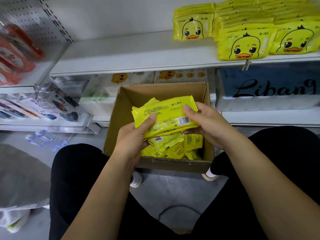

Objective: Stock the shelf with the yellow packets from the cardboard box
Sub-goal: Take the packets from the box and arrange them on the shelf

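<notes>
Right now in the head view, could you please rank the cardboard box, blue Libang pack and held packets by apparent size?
1. cardboard box
2. blue Libang pack, cropped at frame edge
3. held packets

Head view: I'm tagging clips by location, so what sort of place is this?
Likely a shop aisle: white shelf with stacked duck packets, pegboard behind, and a stock box on the floor.
</notes>
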Motion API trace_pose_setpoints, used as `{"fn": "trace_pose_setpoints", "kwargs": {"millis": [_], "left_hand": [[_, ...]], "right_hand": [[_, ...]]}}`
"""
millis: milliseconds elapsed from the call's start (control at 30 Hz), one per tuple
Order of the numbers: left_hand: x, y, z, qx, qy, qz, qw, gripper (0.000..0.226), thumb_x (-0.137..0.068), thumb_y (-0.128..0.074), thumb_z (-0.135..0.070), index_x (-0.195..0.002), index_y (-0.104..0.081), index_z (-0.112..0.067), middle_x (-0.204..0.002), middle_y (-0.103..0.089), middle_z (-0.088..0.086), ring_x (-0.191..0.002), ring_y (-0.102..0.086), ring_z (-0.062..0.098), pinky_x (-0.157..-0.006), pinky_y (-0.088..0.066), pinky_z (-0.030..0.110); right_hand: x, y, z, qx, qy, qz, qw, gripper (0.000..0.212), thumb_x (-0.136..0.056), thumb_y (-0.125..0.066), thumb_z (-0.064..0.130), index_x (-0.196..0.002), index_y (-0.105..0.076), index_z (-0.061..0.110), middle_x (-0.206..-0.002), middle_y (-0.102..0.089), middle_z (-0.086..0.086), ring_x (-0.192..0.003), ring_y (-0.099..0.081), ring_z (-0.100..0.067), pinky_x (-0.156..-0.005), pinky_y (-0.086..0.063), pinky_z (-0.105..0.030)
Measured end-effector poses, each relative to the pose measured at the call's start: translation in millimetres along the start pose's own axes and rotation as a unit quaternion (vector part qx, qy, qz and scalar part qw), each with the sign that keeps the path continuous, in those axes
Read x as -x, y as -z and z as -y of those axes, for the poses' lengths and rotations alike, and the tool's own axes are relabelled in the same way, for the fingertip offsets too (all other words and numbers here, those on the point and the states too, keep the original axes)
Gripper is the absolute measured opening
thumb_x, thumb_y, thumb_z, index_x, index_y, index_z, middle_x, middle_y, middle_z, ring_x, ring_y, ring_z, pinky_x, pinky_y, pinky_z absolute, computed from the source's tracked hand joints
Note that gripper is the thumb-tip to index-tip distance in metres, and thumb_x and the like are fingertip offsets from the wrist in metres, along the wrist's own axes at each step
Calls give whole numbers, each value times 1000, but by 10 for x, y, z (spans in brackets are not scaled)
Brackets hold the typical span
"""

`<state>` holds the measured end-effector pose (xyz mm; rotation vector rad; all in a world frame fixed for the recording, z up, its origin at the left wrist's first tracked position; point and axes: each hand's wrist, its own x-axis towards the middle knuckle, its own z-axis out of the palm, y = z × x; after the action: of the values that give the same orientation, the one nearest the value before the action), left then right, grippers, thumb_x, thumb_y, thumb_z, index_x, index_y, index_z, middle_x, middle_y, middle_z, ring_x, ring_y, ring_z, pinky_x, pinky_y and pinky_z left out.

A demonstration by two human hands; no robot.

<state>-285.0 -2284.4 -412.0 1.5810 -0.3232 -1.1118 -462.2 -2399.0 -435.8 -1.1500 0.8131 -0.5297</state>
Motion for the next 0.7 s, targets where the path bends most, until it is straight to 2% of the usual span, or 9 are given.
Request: {"fn": "trace_pose_setpoints", "kwargs": {"millis": [67,200,300,367,433,500,533,633,700], "left_hand": [[9,-12,18,-29,-17,0,999,22,-88,-78,-28,-102,-77,-11,-94,-80,7,-77,-78,17,-56,-59,26],[34,-39,4,-60,-29,-1,998,25,-86,-80,-34,-101,-78,-14,-93,-81,3,-79,-78,17,-58,-59,26],[20,-51,-6,-43,-22,-21,999,26,-84,-83,-31,-102,-78,-12,-94,-80,7,-81,-79,22,-62,-61,32],[-18,-21,-47,-11,4,-45,999,31,-84,-83,-32,-102,-77,-8,-91,-80,9,-77,-78,22,-59,-61,33],[-82,54,-98,7,44,-42,998,41,-82,-83,-38,-107,-75,-7,-95,-80,10,-84,-79,24,-70,-63,40],[-157,153,-110,18,85,-10,996,53,-77,-83,-43,-117,-73,-8,-107,-78,12,-96,-77,28,-81,-63,47],[-175,189,-104,15,101,5,995,58,-75,-82,-44,-120,-73,-10,-111,-78,12,-100,-76,28,-81,-63,48],[-178,227,-69,-8,125,33,992,66,-71,-80,-51,-126,-71,-15,-115,-77,11,-104,-75,29,-73,-65,49],[-160,215,-35,-12,112,38,993,71,-72,-77,-61,-126,-71,-16,-115,-77,10,-102,-76,29,-70,-65,47]], "right_hand": [[-15,-50,-12,17,15,-8,1000,43,-83,-76,36,-121,-67,21,-117,-74,0,-110,-70,-22,-97,-54,-47],[-42,-63,-21,8,15,-32,999,40,-82,-80,30,-119,-68,20,-113,-75,1,-107,-71,-22,-101,-52,-53],[-59,-40,-36,74,36,-50,995,79,-71,-84,55,-140,-48,37,-132,-64,9,-123,-61,-15,-104,-51,-48],[-44,10,-6,63,75,5,995,97,-73,-84,44,-151,-26,47,-144,-51,12,-127,-58,-11,-103,-51,-40],[-16,82,63,96,121,79,985,101,-72,-84,24,-154,-28,42,-156,-35,16,-132,-54,-8,-109,-46,-36],[-21,110,96,193,163,98,963,80,-71,-85,23,-143,-52,35,-161,-25,21,-140,-41,-1,-116,-38,-33],[-30,101,97,228,181,83,953,67,-72,-84,25,-134,-62,34,-161,-26,22,-141,-38,0,-116,-36,-32],[-101,51,35,257,231,16,938,36,-74,-80,28,-109,-76,31,-153,-44,18,-140,-39,-6,-119,-31,-35],[-163,44,-5,233,247,0,941,25,-77,-78,24,-102,-77,23,-142,-58,9,-137,-44,-6,-118,-32,-34]]}}
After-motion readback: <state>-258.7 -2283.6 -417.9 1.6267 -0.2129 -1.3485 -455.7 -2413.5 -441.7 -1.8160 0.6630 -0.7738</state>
